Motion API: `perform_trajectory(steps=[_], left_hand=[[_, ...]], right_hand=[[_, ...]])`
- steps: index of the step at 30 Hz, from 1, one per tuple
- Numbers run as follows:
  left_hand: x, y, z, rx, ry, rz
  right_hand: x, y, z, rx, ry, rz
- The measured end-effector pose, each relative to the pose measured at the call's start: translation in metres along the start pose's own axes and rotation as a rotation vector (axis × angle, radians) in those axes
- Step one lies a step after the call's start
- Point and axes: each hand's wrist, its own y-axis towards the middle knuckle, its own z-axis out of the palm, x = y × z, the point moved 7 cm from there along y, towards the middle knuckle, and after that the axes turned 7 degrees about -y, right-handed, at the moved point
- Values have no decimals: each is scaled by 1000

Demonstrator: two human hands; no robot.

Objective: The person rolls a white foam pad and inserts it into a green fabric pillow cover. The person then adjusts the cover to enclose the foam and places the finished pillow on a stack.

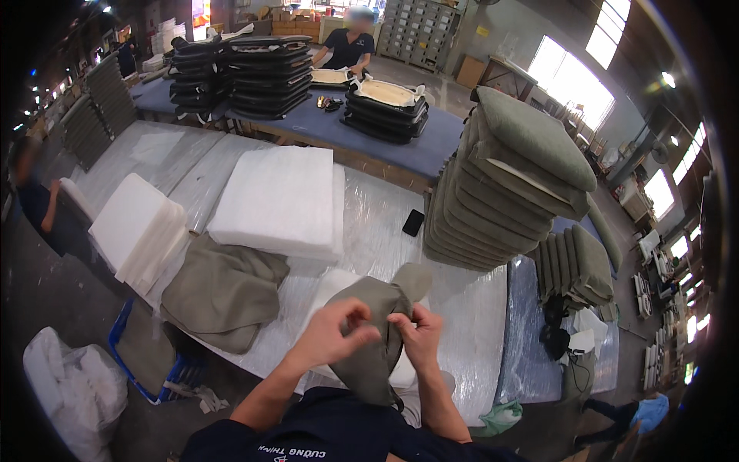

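Note:
A grey-green fabric cushion cover (366, 308) lies partly over a white foam pad (329, 286) at the table's near edge, in front of my body. My right hand (419, 339) pinches the cover along a dark seam or opening. Just left of it, my left hand (335, 335) hovers over the cover, its fingers curved and the thumb held apart, with nothing seen in it. Part of the cover stands up beyond my right fingers. More grey-green fabric covers (223, 292) lie in a loose heap to the left.
White foam pads are stacked at centre (273, 200) and left (135, 223). A tall pile of grey-green cushions (493, 192) stands right, near a black phone (413, 223). Beyond, a blue table (446, 138) bears black seats (269, 77); a person (346, 50) works behind it.

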Motion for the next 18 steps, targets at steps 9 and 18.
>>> perform_trajectory(steps=[9,18], left_hand=[[23,-15,30,54,101,-91],[25,-8,22,-44,187,203]], right_hand=[[-12,-13,25,169,113,180],[-36,-15,12,245,95,171]])
